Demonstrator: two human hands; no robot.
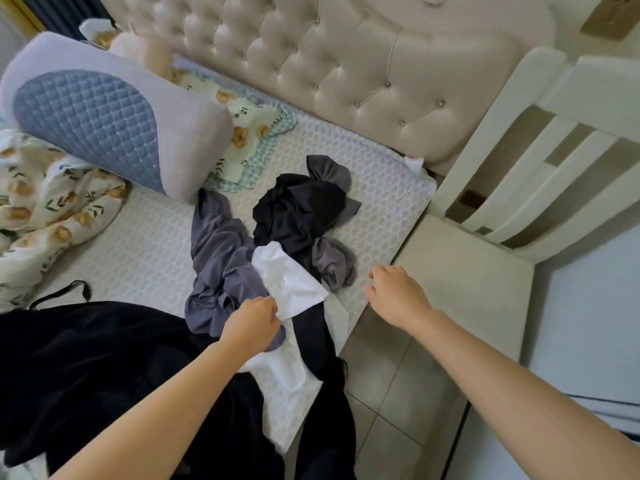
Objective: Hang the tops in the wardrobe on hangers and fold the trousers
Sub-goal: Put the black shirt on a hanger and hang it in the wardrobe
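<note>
A heap of crumpled clothes lies on the bed (145, 244): a grey-blue garment (221, 258), a black one (298, 209), a white one (287, 282) and a grey one (334, 263). My left hand (254, 322) is closed on the heap where the white and grey-blue cloth meet. My right hand (398, 292) hovers over the mattress edge just right of the heap, fingers curled and apart, holding nothing. A large black garment (86, 362) spreads over the bed's near left.
A grey and blue bolster pillow (104, 116) and a flowered quilt (41, 209) lie at the left. The tufted cream headboard (346, 64) stands behind. A white cot rail (540, 161) and a cream ledge (460, 278) border the bed on the right, over tiled floor (391, 386).
</note>
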